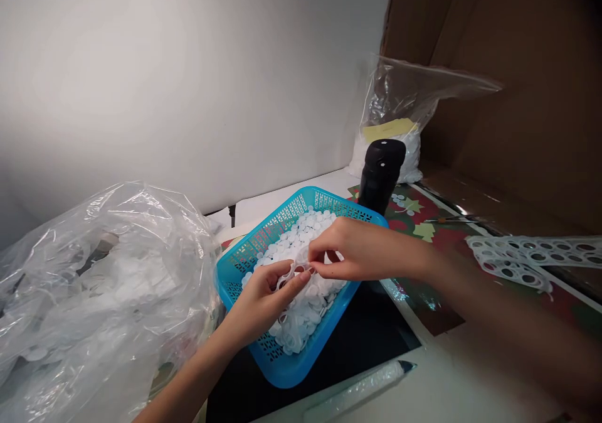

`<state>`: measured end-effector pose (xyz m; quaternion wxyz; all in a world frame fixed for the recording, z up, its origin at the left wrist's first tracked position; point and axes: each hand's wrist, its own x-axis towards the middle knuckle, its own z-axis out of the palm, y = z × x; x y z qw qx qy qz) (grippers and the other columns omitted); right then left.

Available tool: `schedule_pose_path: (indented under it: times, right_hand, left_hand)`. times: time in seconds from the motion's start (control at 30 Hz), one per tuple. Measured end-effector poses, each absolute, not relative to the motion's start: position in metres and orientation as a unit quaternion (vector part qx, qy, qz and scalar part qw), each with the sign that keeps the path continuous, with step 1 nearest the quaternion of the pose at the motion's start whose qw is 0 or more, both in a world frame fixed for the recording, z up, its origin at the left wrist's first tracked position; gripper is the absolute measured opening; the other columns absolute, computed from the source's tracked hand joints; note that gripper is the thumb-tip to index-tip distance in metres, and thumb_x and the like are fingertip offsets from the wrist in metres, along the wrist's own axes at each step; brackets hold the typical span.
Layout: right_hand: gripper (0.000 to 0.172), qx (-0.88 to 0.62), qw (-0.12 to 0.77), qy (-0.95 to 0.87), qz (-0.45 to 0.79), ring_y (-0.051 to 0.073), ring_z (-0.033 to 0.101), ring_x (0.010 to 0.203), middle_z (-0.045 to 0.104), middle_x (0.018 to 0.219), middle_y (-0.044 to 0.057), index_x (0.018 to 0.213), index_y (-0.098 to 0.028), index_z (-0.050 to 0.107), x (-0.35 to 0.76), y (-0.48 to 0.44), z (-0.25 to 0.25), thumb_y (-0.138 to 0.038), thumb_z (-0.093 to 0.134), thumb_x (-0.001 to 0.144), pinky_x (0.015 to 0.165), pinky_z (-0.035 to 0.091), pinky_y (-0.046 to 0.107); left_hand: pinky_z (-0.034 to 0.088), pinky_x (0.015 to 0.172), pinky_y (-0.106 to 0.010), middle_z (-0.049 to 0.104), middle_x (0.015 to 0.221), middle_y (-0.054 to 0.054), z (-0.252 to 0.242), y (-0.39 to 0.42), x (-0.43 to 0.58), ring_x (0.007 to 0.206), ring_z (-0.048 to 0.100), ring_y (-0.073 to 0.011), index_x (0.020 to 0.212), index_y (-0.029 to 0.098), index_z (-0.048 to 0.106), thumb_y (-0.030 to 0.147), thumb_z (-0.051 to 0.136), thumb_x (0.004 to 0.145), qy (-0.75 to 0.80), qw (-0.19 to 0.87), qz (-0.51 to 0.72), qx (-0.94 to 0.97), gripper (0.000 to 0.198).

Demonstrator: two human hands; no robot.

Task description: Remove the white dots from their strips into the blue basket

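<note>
Over a blue plastic basket both hands work at a white perforated strip with round holes. My left hand grips the strip between thumb and fingers, on its near left side. Pinched at the strip's upper right end is my right hand, its fingertips close to the left thumb. Beneath them, a heap of small white round discs fills the basket. Part of the strip droops among the discs, and the fingers hide some of it.
A big clear plastic bag of white pieces lies at left. Behind the basket stand a black bottle and a zip bag of white pieces. Punched strips lie at right, and a plastic-wrapped tool in front.
</note>
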<state>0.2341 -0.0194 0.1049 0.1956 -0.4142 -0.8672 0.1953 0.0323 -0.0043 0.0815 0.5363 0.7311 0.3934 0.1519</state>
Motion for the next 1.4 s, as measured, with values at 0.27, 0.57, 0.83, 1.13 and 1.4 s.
schedule_pose_path:
  times: [0.27,0.57,0.83,1.13,1.4]
  right_hand:
    - [0.013,-0.434,0.228,-0.858,0.153,0.009,0.050,0.059,0.060,0.063,-0.002,0.066,-0.016,0.062,0.240,-0.003,0.096,-0.018,0.056,0.076,0.054,0.032,0.021]
    - [0.012,-0.462,0.252,-0.834,0.168,0.010,0.053,0.062,0.060,0.064,-0.002,0.067,-0.016,0.060,0.258,0.015,0.090,-0.019,0.053,0.076,0.060,0.034,0.022]
    - [0.017,-0.550,0.236,-0.797,0.081,0.011,0.050,0.054,0.062,0.062,0.001,0.071,-0.016,0.064,0.260,0.016,0.086,-0.019,0.050,0.080,0.054,0.031,0.023]
    - [0.016,-0.401,0.226,-0.872,0.168,0.011,0.053,0.062,0.065,0.068,-0.001,0.079,-0.017,0.067,0.233,-0.017,0.107,-0.019,0.052,0.083,0.057,0.033,0.023]
    - [0.016,-0.399,0.217,-0.871,0.185,0.011,0.053,0.062,0.064,0.067,-0.001,0.079,-0.017,0.068,0.229,-0.018,0.104,-0.023,0.054,0.084,0.056,0.033,0.022]
  left_hand:
    - [0.034,0.038,-0.016,0.030,0.053,0.007,0.080,-0.002,0.030,0.042,0.031,-0.0056,0.098,0.016,0.063,0.042,0.049,0.085,0.404,0.515,0.152,0.740,0.032]
    - [0.036,0.039,-0.017,0.030,0.059,0.005,0.078,-0.002,0.029,0.047,0.030,-0.0069,0.111,0.018,0.062,0.047,0.048,0.085,0.414,0.538,0.152,0.719,0.042]
    - [0.026,0.036,-0.016,0.027,0.052,0.007,0.081,-0.004,0.031,0.042,0.025,-0.0056,0.106,0.016,0.066,0.044,0.051,0.083,0.421,0.556,0.138,0.703,0.039]
    - [0.025,0.036,-0.015,0.026,0.051,0.008,0.080,-0.002,0.031,0.042,0.024,-0.0054,0.083,0.016,0.061,0.042,0.052,0.083,0.409,0.565,0.144,0.702,0.028]
    - [0.025,0.037,-0.015,0.028,0.052,0.008,0.079,-0.004,0.031,0.043,0.025,-0.0053,0.077,0.016,0.056,0.040,0.048,0.086,0.388,0.542,0.132,0.734,0.027]
